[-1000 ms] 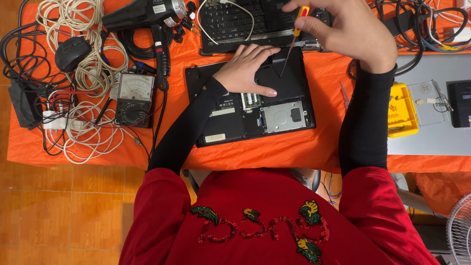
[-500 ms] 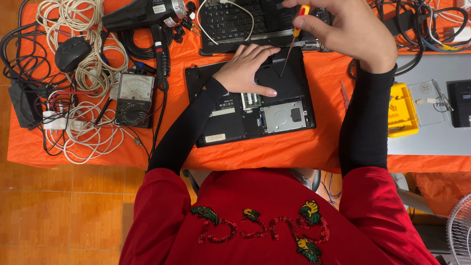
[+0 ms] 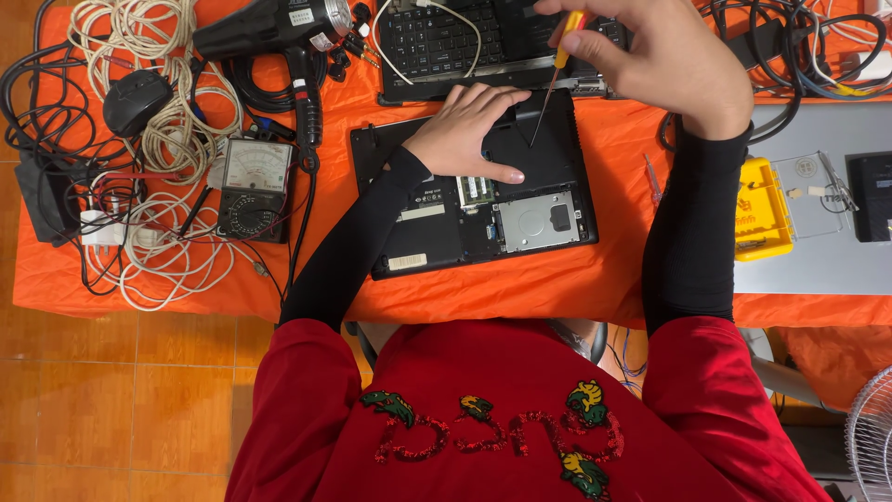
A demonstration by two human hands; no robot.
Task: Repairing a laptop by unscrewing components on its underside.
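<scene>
Table (image 3: 595,288), orange cloth; opened black laptop base (image 3: 474,209) at centre.
Left hand (image 3: 465,130) flat on base, fingers spread; right hand (image 3: 664,60) pinching yellow-handled screwdriver (image 3: 555,74), tip touching base's rear edge.

We look straight down on a table draped in a bright orange cloth (image 3: 613,279), which hangs over the near edge in soft folds. Beneath it we see a floor of orange-brown square tiles (image 3: 121,400) with pale grout lines. At the lower right corner the wire guard of a white fan (image 3: 869,432) pokes in. The light is even and soft, casting only faint shadows on the cloth.
</scene>
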